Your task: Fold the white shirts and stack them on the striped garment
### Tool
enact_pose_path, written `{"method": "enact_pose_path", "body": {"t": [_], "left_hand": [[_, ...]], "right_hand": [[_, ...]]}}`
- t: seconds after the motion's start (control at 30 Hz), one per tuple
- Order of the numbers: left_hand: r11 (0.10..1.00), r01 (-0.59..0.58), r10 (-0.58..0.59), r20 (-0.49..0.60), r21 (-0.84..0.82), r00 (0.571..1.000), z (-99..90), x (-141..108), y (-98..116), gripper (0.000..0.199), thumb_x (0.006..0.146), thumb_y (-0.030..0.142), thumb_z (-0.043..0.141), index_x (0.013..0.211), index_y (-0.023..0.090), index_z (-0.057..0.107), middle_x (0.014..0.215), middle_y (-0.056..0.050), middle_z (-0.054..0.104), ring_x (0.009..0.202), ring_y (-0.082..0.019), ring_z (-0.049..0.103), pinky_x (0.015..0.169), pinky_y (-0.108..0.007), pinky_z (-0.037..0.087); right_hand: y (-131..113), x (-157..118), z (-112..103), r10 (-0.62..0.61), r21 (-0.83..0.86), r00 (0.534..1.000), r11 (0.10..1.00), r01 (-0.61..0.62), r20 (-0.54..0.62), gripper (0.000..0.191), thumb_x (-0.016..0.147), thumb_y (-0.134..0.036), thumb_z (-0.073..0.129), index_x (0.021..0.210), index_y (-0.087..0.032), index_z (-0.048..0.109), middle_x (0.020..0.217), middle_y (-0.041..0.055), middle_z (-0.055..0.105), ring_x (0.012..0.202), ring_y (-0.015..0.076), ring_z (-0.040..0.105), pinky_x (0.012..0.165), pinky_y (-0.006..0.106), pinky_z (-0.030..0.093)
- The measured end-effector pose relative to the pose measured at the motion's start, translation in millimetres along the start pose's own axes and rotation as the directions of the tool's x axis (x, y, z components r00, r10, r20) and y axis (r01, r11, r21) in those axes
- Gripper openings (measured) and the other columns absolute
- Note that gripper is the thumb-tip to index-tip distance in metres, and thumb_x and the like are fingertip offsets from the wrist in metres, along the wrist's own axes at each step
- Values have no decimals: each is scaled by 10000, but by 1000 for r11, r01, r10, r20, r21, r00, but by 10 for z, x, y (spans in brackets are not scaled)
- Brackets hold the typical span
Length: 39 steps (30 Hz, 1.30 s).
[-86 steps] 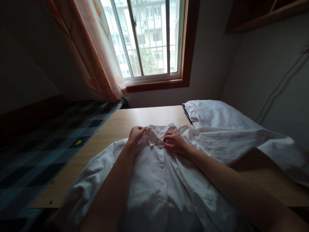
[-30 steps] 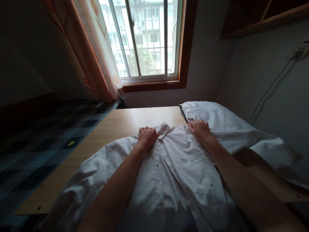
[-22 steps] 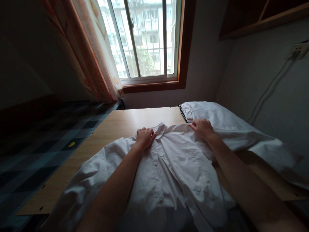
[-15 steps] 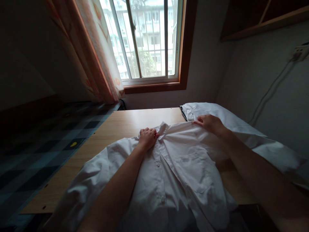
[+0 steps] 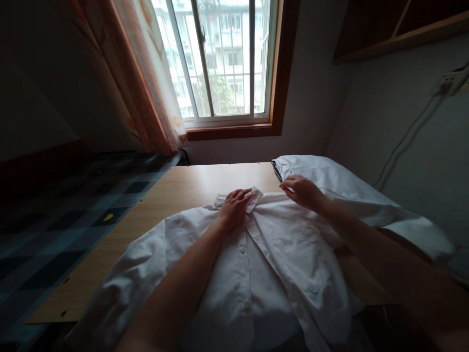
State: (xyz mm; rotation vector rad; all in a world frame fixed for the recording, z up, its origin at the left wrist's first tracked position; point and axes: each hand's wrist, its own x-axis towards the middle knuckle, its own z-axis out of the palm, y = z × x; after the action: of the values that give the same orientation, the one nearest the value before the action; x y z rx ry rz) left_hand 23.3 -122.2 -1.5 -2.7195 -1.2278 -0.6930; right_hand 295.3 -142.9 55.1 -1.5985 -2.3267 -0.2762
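A white button-up shirt (image 5: pixel 271 254) lies front up, its button strip and collar facing me. My left hand (image 5: pixel 236 208) rests on the shirt's collar (image 5: pixel 255 196), fingers stretched across it and slightly spread; the thumb is hidden. To the right, my right hand (image 5: pixel 300 191) is just above the shirt's shoulder edge, its fingers loosely bent and slightly apart, with no cloth visible in them. One sleeve (image 5: pixel 142 254) spreads to the left under my forearm. Toward the right the cloth is partly covered by my right arm.
The wooden board (image 5: pixel 205 178) underneath has a checked cloth (image 5: pixel 120 210) along its left side. More white fabric (image 5: pixel 330 171) lies at the right by the wall. Behind are a window (image 5: pixel 227 63) and a curtain (image 5: pixel 146 88); a cord (image 5: pixel 406 132) hangs at right.
My left hand has moved right along the collar and its fingers have spread out. My right hand has let go of the shoulder edge and shifted left; that edge has sunk lower.
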Motion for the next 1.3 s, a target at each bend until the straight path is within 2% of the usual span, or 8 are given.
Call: {"method": "enact_pose_path", "body": {"t": [0.1, 0.17, 0.3, 0.4, 0.53, 0.73, 1.1, 1.3], "left_hand": [[993, -108, 112, 104, -52, 988, 12, 4, 0, 451, 979, 189, 421, 1403, 264, 557, 1461, -15, 569, 1390, -180, 447, 1194, -381, 294], [996, -81, 87, 178, -42, 980, 33, -5, -3, 435, 1007, 248, 386, 1406, 283, 556, 1454, -1, 576, 1408, -177, 437, 1205, -397, 278], [999, 42, -48, 275, 27, 960, 83, -24, 3, 469, 1031, 349, 329, 1485, 337, 449, 1533, 20, 484, 1447, -181, 391, 1219, -445, 240], [995, 80, -94, 302, 58, 949, 113, -21, 9, 491, 1028, 382, 318, 1507, 334, 415, 1573, 16, 423, 1477, -190, 340, 1231, -455, 204], [990, 121, -136, 305, 68, 943, 138, -8, 2, 515, 1020, 425, 317, 1515, 312, 406, 1602, -2, 370, 1493, -205, 308, 1230, -453, 200], [986, 150, -164, 314, 70, 935, 142, 1, 13, 536, 1017, 443, 317, 1523, 284, 396, 1613, -24, 348, 1500, -205, 292, 1236, -443, 184], [983, 167, -183, 294, 79, 938, 151, -9, 11, 522, 1006, 421, 354, 1496, 261, 435, 1602, -46, 371, 1490, -201, 313, 1232, -440, 203], [986, 154, -166, 308, 62, 937, 128, 2, -22, 542, 1015, 474, 322, 1504, 264, 423, 1610, -40, 358, 1496, -196, 299, 1235, -416, 187]], "right_hand": [[-308, 144, 175, -191, 172, 974, 971, 168, 124, 295, 896, -72, 522, 1031, -170, 765, 1100, 93, 733, 978, 179, 664, 914, 262, 467], [-451, 185, 354, -243, 218, 950, 955, 199, 197, 314, 876, -48, 521, 1049, -152, 761, 1110, 108, 738, 992, 181, 673, 940, 273, 475], [-546, 71, 703, -202, 247, 975, 953, 174, 92, 364, 935, -108, 468, 1226, -95, 687, 1292, 166, 666, 1192, 201, 611, 1068, 318, 429], [-526, -93, 839, -113, 228, 992, 969, 98, 51, 437, 984, -204, 438, 1393, -147, 580, 1472, 140, 539, 1363, 217, 485, 1148, 378, 362], [-504, -191, 824, -45, 163, 984, 986, 16, 175, 487, 1026, -358, 372, 1488, -247, 479, 1581, 82, 409, 1464, 236, 348, 1186, 478, 274], [-534, -30, 716, 54, 63, 973, 996, -70, 225, 598, 998, -555, 355, 1513, -261, 433, 1569, 95, 427, 1426, 318, 363, 1132, 554, 279], [-646, 137, 722, 136, -35, 978, 991, -133, 157, 498, 1020, -402, 345, 1437, -195, 524, 1429, 160, 551, 1330, 338, 428, 1076, 522, 325], [-623, -118, 777, 60, 56, 979, 996, -72, 197, 516, 1038, -404, 334, 1511, -229, 445, 1578, 120, 406, 1445, 291, 356, 1166, 482, 264]]}}
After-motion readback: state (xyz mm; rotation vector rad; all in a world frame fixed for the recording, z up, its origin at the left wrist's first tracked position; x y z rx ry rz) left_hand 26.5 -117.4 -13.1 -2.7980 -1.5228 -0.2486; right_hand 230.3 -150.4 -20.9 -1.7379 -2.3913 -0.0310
